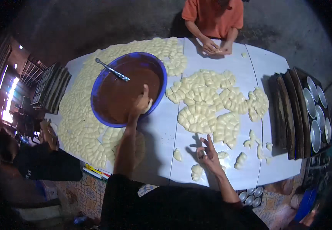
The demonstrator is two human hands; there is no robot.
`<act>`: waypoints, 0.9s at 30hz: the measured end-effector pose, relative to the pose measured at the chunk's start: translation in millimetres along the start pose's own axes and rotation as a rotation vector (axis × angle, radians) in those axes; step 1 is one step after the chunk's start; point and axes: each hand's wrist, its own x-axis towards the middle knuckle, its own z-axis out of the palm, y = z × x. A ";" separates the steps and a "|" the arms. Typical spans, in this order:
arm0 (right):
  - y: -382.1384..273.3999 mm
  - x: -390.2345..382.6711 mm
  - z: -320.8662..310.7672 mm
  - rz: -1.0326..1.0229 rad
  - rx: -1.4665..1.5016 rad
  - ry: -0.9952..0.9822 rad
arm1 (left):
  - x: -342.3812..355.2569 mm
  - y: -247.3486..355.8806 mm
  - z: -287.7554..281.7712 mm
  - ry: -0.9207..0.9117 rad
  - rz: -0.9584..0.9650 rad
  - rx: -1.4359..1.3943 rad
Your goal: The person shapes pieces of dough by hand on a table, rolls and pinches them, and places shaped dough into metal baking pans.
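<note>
At the left, pale dough pieces (77,130) crowd the table (269,69) beside a blue basin (163,78) of brown mixture (116,92), over which the left hand (141,102) is held, a pale bit (150,105) beside its fingers; whether they grip it, I cannot tell. Further right, the right hand (209,155) has its fingers spread apart, just nearer than clustered dough (198,119), with stacked trays (290,111) at the far right.

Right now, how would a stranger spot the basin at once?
Find the white table. Left of its middle, beside pale dough pieces, sits a wide, round basin of brown mixture. Its blue colour sets it apart from the pale dough around it.
</note>
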 end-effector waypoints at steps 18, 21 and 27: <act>34.4 -39.8 11.0 0.456 0.671 0.151 | -182.6 -57.8 177.3 -0.512 -0.123 -1.573; -0.1 -57.8 21.4 0.312 0.139 0.413 | -203.2 -52.4 200.6 -0.237 -0.073 -1.288; -20.9 -89.5 -10.6 -0.327 -0.783 0.167 | -229.3 -49.8 216.3 -0.326 0.344 -0.606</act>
